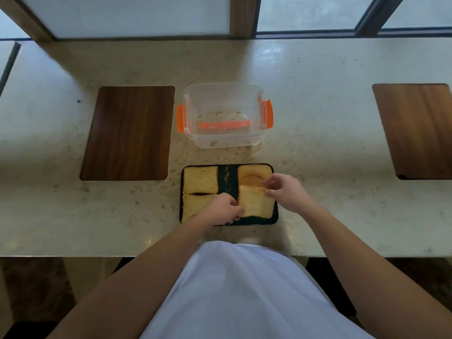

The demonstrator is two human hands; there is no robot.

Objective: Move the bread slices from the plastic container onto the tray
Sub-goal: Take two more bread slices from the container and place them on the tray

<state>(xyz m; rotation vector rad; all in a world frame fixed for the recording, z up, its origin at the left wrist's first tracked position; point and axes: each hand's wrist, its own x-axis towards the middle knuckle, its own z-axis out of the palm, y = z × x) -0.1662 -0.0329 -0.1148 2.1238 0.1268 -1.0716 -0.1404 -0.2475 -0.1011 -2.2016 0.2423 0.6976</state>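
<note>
A dark tray [227, 177] lies on the counter in front of me. Two bread slices [200, 179] rest flat on its left side, one behind the other, and a third slice [249, 176] lies at its back right. A fourth slice [255, 204] sits over the tray's front right, tilted up at its far edge. My left hand [223, 207] pinches that slice's near left corner. My right hand [286, 192] grips its far right edge. The clear plastic container [195, 133] with orange clips stands behind the tray and holds only crumbs.
Two wooden boards are set in the pale stone counter, one at the left [127, 133] and one at the far right [418, 130]. Crumbs lie between container and tray. A window wall runs along the back. The counter's front edge is near my body.
</note>
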